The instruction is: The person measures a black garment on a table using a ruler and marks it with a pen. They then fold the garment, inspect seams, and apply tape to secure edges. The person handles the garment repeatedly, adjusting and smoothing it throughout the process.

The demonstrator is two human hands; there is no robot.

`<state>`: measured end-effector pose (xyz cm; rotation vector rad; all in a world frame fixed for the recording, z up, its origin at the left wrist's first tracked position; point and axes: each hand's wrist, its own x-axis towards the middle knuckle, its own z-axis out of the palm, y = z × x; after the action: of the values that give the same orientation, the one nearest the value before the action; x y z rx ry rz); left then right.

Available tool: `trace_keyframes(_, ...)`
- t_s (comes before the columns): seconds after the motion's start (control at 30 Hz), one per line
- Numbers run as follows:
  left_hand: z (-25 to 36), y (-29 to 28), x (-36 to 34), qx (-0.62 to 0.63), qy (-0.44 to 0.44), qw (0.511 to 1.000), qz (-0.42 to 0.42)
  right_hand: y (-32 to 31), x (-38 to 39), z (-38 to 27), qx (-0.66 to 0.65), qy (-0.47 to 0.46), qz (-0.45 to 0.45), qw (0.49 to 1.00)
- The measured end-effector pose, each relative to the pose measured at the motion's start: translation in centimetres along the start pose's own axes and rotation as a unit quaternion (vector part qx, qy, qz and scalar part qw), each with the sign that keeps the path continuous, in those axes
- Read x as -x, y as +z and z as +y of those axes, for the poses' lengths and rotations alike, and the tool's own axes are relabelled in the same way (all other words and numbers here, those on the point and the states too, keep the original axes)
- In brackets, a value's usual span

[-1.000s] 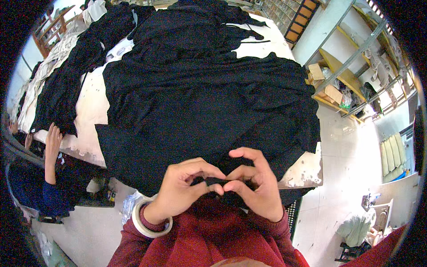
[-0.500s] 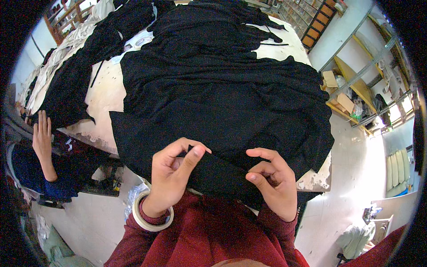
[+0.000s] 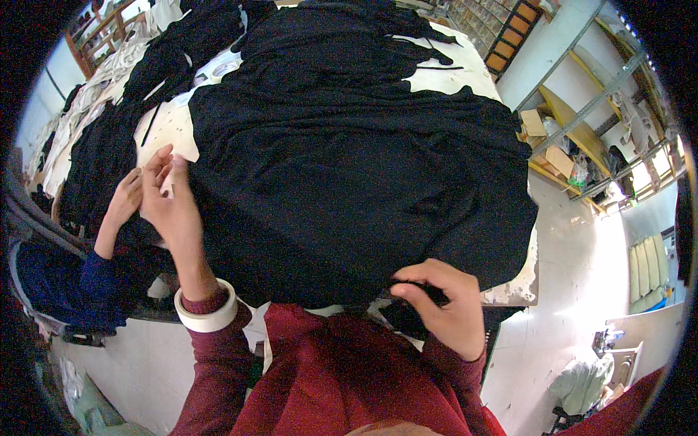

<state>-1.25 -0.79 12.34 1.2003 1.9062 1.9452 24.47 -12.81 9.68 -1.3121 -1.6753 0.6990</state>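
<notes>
A worker in a maroon top (image 3: pixel 313 378) stands at a cloth-covered counter (image 3: pixel 173 129), arms spread wide over a broad black cloth (image 3: pixel 356 182) that lies rumpled across the middle and drapes past the near edge. The right hand (image 3: pixel 445 301) has thumb and forefinger nearly together, pinching the cloth at its near edge, the other fingers curled. The left hand (image 3: pixel 171 200) reaches to the cloth's left side, fingers bent and partly open; motion blurs it, and whether it grips anything cannot be told from here. A cream-coloured roll of tape (image 3: pixel 207 320) rings the left wrist like a bangle. Just beside that hand, perhaps touching it, is a co-worker's hand (image 3: pixel 125 198), extending from a dark blue sleeve (image 3: pixel 105 280).

Any lettering on the cardboard box (image 3: pixel 560 161) on the metal shelf (image 3: pixel 618 80) at right is too small to read.

The counter's bare top shows as a pale strip left of the cloth, between it and a second dark heap (image 3: pixel 94 163), and again at the worn near-right corner. Beyond that corner, open floor (image 3: pixel 567 254) runs in a bright aisle toward the shelf; to the left, the co-worker crowds the counter's edge.
</notes>
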Motion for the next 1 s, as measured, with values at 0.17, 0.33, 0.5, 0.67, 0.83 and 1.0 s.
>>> trace_keyframes(0.17,0.3,-0.1,9.3,0.043,0.370,0.750,-0.546,1.7,-0.4,-0.2,-0.025,-0.039,0.027,0.999)
trace_keyframes(0.33,-2.4,0.0,9.6,0.300,-0.069,0.771,-0.558,1.0,0.0,0.1,0.027,0.059,0.008,0.998)
trace_keyframes(0.5,-2.7,-0.8,8.7,0.261,-0.083,0.833,-0.482,0.9,-0.2,1.3,0.009,0.006,-0.030,0.999)
trace_keyframes(0.67,-2.9,-0.6,9.0,0.235,-0.131,0.846,-0.461,1.4,0.2,1.2,-0.123,0.096,-0.024,0.987)
trace_keyframes(0.83,-3.0,-0.6,9.3,0.318,-0.171,0.820,-0.444,1.7,-0.7,1.3,0.060,-0.031,0.047,0.997)
trace_keyframes(1.0,-3.0,-0.3,9.7,0.305,-0.134,0.812,-0.480,1.2,-0.4,0.7,-0.005,0.063,0.014,0.998)
